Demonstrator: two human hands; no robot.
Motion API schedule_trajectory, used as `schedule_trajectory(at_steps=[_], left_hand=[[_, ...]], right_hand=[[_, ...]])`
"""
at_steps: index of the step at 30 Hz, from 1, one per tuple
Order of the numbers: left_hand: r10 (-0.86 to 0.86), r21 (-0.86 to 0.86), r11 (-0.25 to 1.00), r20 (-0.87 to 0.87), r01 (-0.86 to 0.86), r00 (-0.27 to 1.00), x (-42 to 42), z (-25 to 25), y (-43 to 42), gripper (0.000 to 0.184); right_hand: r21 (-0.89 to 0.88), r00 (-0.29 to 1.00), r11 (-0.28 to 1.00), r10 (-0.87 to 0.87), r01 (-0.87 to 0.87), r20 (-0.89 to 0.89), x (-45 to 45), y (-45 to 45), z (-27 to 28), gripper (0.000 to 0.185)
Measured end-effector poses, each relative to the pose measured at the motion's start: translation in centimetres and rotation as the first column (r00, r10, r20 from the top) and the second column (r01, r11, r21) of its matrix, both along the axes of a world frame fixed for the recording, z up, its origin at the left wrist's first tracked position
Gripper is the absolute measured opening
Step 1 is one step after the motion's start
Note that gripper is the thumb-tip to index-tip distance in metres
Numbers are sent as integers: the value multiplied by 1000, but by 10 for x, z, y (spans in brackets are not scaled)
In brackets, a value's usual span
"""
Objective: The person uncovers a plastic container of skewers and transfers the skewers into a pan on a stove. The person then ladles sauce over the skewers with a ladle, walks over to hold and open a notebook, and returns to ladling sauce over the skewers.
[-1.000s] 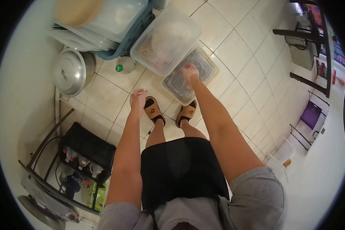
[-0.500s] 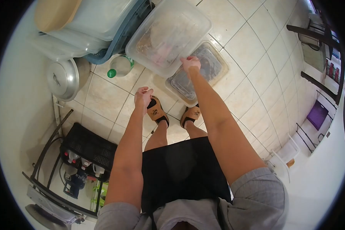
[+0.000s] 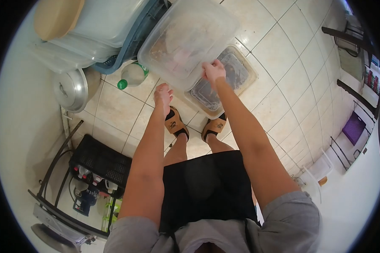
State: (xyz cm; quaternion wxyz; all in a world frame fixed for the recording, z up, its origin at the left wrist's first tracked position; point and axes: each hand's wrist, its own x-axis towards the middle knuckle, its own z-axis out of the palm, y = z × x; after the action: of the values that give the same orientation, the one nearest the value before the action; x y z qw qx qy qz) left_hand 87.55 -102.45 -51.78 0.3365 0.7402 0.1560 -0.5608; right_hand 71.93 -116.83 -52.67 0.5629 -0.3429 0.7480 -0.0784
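Your right hand (image 3: 214,71) is sitting at one frosted rectangular plastic box's (image 3: 188,78) rim, can't tell if it's gripping; box is overlapping one smaller cloudy plastic tub (image 3: 240,82). Left hand (image 3: 163,98) is hanging loosely curled, left of that tub.

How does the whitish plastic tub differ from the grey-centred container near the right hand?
The whitish tub looks bigger in view than the grey-centred container. The whitish tub is pale and cloudy; the grey-centred container has a dark middle and tan edge. The whitish tub overlaps in front, partly hiding the grey-centred container. Both are roughly rectangular with rounded corners.
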Motion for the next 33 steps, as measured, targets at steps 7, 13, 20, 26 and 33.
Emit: schedule_trajectory(at_steps=[7,13,20,26,33], left_hand=[[271,-110,954,-75,-279,960,2,-19,-13,42],[75,-140,987,-41,-80,996,9,-68,-16,54],[38,-122,992,68,-29,997,10,-91,-21,50],[54,-119,992,69,-46,996,2,-83,-29,48],[187,-100,979,69,-179,980,1,-87,-23,36]], right_hand=[[8,863,986,-151,167,482,-29,-12,40,29],[19,786,949,-273,316,555,-155,17,43,26],[85,786,881,-455,465,419,-250,101,33,29],[336,724,831,-553,443,412,-229,132,-21,31],[294,971,928,-202,231,-127,-223,134,-50,52]])
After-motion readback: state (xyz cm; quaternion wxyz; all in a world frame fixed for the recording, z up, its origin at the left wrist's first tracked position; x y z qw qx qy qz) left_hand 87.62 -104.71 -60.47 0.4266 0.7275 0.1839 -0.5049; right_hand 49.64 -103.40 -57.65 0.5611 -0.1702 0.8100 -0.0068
